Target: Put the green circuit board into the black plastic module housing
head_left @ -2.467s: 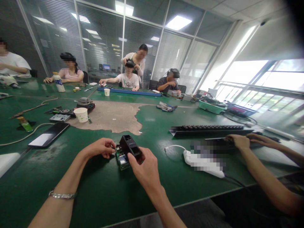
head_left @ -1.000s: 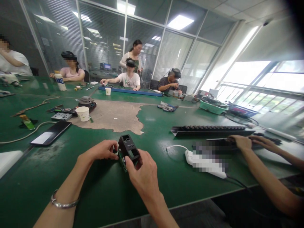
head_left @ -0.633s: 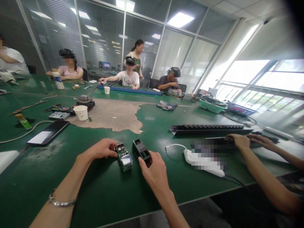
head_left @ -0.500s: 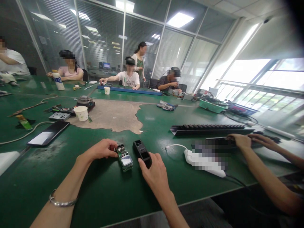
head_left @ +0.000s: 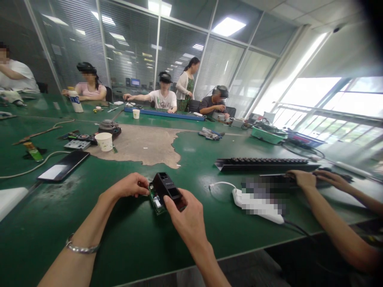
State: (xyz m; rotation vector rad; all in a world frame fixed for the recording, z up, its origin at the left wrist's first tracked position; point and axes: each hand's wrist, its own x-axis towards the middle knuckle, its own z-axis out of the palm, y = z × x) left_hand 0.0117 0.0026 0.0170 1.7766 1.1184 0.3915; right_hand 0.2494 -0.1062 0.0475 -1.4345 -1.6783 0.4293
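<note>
A black plastic housing (head_left: 168, 185) with square cut-outs is gripped in my right hand (head_left: 189, 207), thumb on the near side. It is tilted over a green circuit board (head_left: 156, 202) and covers the board's right part. The board carries a small pale screen and lies on the green table. My left hand (head_left: 135, 185) is closed, its fingertips pinching the board's upper left edge. Whether the housing touches the board cannot be made out.
On the left lie a black phone (head_left: 64, 166) and a paper cup (head_left: 103, 142). To the right are a white power strip (head_left: 257, 207), a long black rail (head_left: 266, 163) and a co-worker's hands (head_left: 305, 180). Several people sit across the green table (head_left: 119, 247).
My right hand has lifted the black housing and brought it left over the circuit board. The left hand stays at the board's edge. The standing person at the back has moved right.
</note>
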